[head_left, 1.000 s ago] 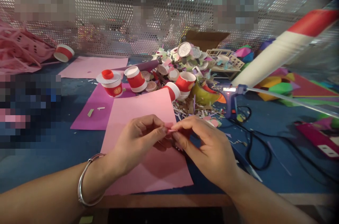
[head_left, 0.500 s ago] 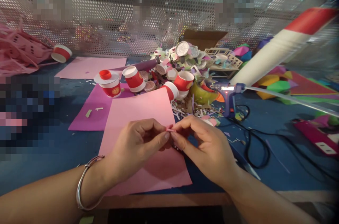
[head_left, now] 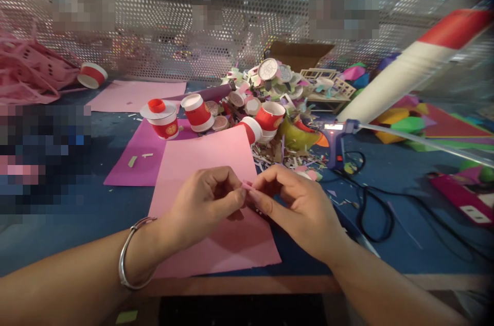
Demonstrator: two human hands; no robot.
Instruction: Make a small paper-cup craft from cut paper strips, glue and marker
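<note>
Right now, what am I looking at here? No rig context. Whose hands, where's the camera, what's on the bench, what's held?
No machine here: a person works with two bare hands, filmed by one camera worn on the head, looking forward and down. The left hand, with a silver bangle on its wrist, and the right hand pinch a tiny pink paper piece between their fingers, above a pale pink paper sheet. On the blue tabletop lie a purple paper sheet, red-and-white paper cups, a heap of paper scraps, and a blue glue gun with a black cord.
</note>
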